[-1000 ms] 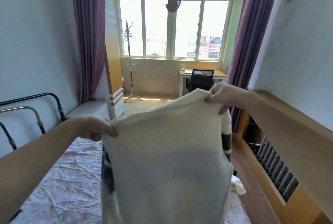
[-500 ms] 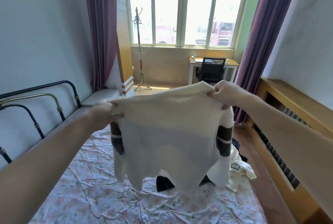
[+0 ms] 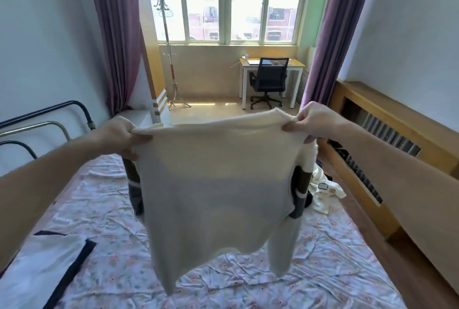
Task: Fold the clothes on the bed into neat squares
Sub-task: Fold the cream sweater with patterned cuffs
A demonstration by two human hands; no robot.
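Left hand [image 3: 116, 136] and right hand [image 3: 314, 122] fingers each pinch a shoulder of the cream sweater [image 3: 218, 184], suspended above the bed [image 3: 99, 209].

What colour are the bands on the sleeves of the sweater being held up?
Dark brown and grey bands on the cream sweater, seen in the head view.

You are getting only one view, from the camera on your head. It is looking forward and slightly down along the bed [image 3: 104, 254] toward the window [image 3: 228, 3] at 12 o'clock. Being wide-angle, it is bending the room's edges. It is sitting close behind your arms, which are entering from 7 and 4 o'clock.
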